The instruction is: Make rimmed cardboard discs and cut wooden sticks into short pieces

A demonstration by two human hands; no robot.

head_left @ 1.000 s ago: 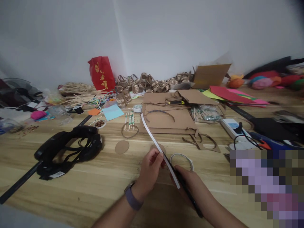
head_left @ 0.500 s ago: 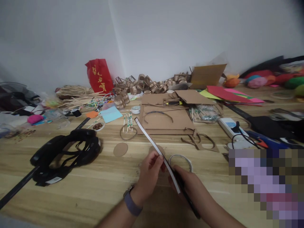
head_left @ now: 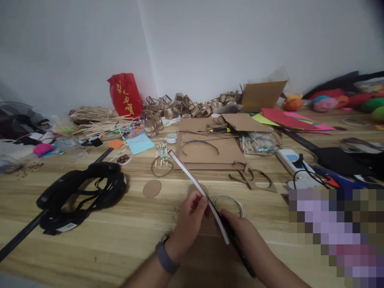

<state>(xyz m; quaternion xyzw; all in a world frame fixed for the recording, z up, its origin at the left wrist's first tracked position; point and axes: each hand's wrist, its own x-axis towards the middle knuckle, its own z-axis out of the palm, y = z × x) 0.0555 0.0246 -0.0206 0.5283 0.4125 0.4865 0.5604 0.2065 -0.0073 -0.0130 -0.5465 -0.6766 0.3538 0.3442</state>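
My left hand [head_left: 189,221] pinches a long narrow strip [head_left: 192,180], white on one face and dark on its edge, which slants up and away to the left. My right hand [head_left: 244,236] is closed round a dark, slim tool [head_left: 240,250] that meets the strip's near end; I cannot make out whether it is scissors or a knife. A white tape ring [head_left: 229,202] lies on the wooden table [head_left: 120,240] just beyond my right hand. A cardboard disc [head_left: 152,188] lies to the left of my hands, and a second disc is partly hidden behind the strip.
A black strapped headset [head_left: 81,194] lies at the left beside a long black ruler [head_left: 18,240]. Cut cardboard sheets [head_left: 210,150], small woven cardboard baskets [head_left: 186,106], a red bag [head_left: 126,95], coloured paper [head_left: 288,119], a white power strip [head_left: 292,159] and a blurred-out patch at the lower right crowd the table.
The view has drifted slightly. The strip's far end has swung a little to the left while both hands keep their hold.
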